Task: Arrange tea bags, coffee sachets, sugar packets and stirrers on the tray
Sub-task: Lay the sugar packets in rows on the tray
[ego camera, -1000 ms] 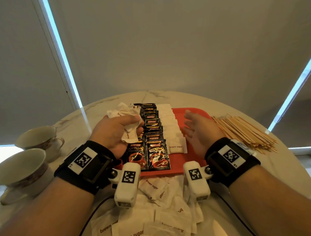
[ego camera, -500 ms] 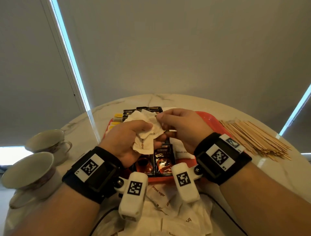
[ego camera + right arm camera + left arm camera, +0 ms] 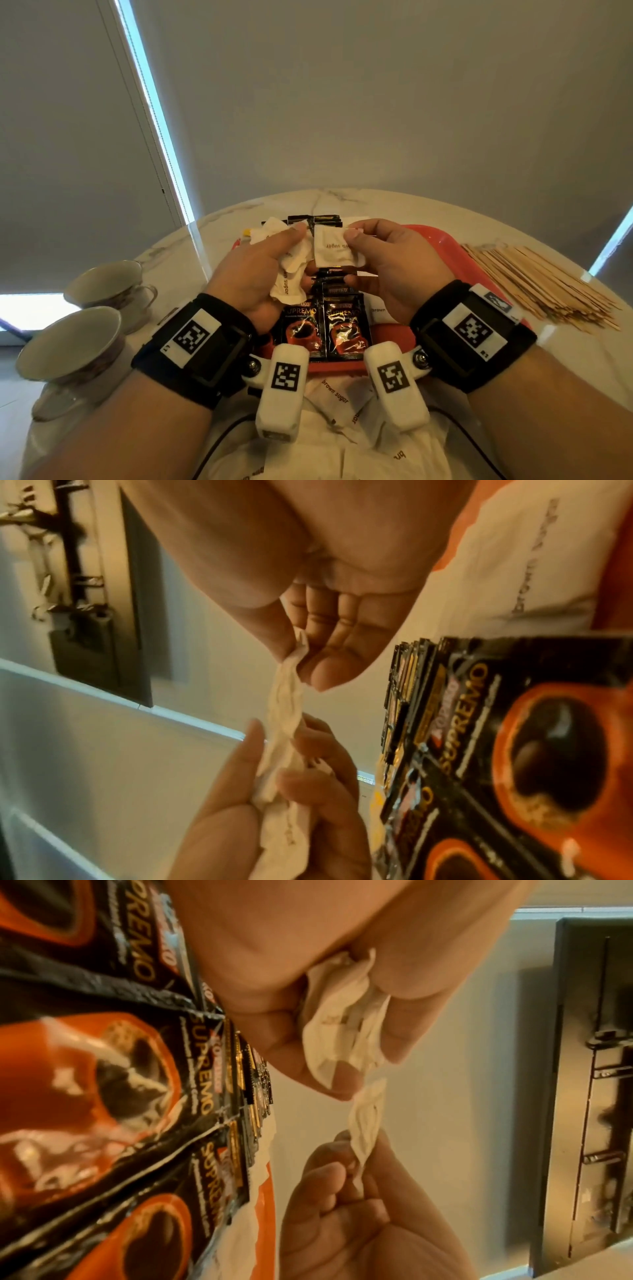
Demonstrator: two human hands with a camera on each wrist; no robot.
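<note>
One brown sugar packet (image 3: 331, 247) is pinched by the right hand (image 3: 387, 270) above the red tray (image 3: 442, 240). A bunch of sugar packets (image 3: 291, 270) is gripped in the left hand (image 3: 253, 274). The paper looks light, soft and easily crumpled — a corner or edge is likely best pinched gently, so nothing is torn.

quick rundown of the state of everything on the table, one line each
left hand: grips a bunch of sugar packets
right hand: pinches a single sugar packet above the tray
tray: flat on the table, partly filled
coffee sachets: lying in overlapping rows on the tray
stirrers: piled on the table, off the tray
cups: upright, look empty
loose sugar packets: heaped before the tray
</note>
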